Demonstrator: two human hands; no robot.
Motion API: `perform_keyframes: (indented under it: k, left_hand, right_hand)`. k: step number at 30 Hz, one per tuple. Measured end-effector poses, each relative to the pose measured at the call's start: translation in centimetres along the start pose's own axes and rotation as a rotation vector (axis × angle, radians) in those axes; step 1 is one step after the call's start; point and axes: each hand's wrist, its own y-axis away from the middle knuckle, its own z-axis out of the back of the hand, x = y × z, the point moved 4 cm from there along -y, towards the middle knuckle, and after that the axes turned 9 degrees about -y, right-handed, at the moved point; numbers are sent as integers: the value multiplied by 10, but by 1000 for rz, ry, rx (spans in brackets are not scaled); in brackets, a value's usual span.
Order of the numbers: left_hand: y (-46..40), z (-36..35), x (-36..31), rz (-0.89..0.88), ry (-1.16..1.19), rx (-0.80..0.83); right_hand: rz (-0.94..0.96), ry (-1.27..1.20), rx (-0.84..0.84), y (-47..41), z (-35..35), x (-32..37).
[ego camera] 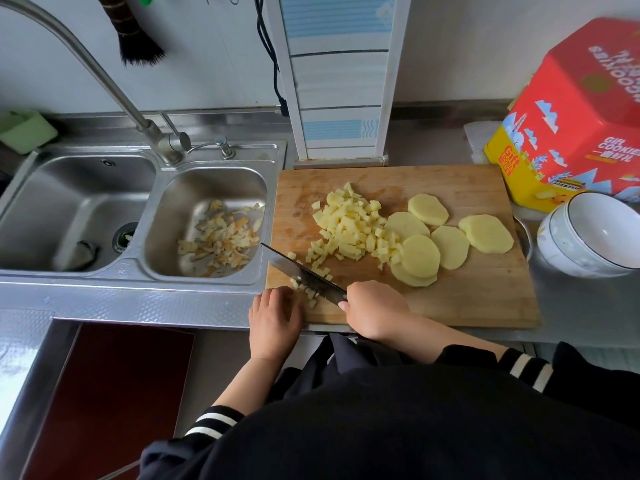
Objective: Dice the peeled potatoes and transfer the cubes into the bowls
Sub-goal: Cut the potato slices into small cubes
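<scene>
Wooden board (pixel 450 299) held wet, slippery cubes (pixel 349 226) at center, slices (pixel 450 247) at 3 o'clock; right hand (pixel 374 311) gripped knife (pixel 304 273), left hand (pixel 275 313) curled, steadying strips; scoop cubes from beneath.

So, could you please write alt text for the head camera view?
A person's right hand holds a knife, dicing potato beside the left hand on a wooden cutting board. Potato cubes and slices lie there; a white bowl stands right.

Bare wood is lying open along the rectangular wooden cutting board (pixel 467 299)'s near right; pale round potato slices (pixel 450 245) and the red-yellow cookie tin (pixel 571 126) are blocking beyond.
</scene>
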Motion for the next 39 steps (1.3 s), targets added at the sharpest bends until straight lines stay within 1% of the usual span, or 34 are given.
perform_keyframes:
  k: [3, 5, 6, 10, 11, 13, 18, 21, 23, 26, 28, 30, 31, 33, 36, 39]
  left_hand:
    - [-1, 2, 1, 17, 35, -1]
    - [-2, 3, 2, 59, 79, -4]
    - [-1, 4, 4, 108, 127, -12]
    - [1, 17, 16, 442, 430, -116]
    - [1, 21, 18, 484, 470, -145]
    - [-1, 27, 19, 511, 509, -179]
    - [-6, 26, 14, 481, 487, -136]
    - [-5, 22, 6, 431, 440, -96]
    - [-4, 18, 2, 381, 383, -63]
    - [0, 9, -1, 246, 226, 2]
    - [7, 7, 1, 150, 61, 27]
    - [11, 8, 7, 103, -111, 31]
    - [11, 9, 11, 104, -169, 38]
    - [7, 11, 16, 112, -215, 88]
    - [-7, 12, 13, 161, -183, 155]
    - [-25, 12, 3, 203, -167, 164]
  right_hand:
    - [8, 105, -34, 2, 2, 1]
    - [11, 116, -50, 4, 4, 0]
    - [19, 101, -53, 6, 6, 0]
    - [27, -44, -39, 10, 10, 4]
    - [19, -84, -24, 10, 9, 6]
    - [17, -114, 21, 9, 5, 7]
    - [20, -117, 109, 1, -4, 4]
    - [-2, -137, 114, -3, -3, 2]
    - [-16, -147, 86, -7, 1, 1]
    - [-58, -185, 20, -13, 10, -4]
    - [-87, -201, -18, -15, 16, -9]
    - [-106, -201, -53, -18, 20, -14]
    - [-110, -206, -67, -18, 21, -16]
    - [-106, -233, -91, -20, 23, -19]
    - [-88, -254, -121, -19, 27, -21]
    - [-95, -282, -157, -19, 33, -23]
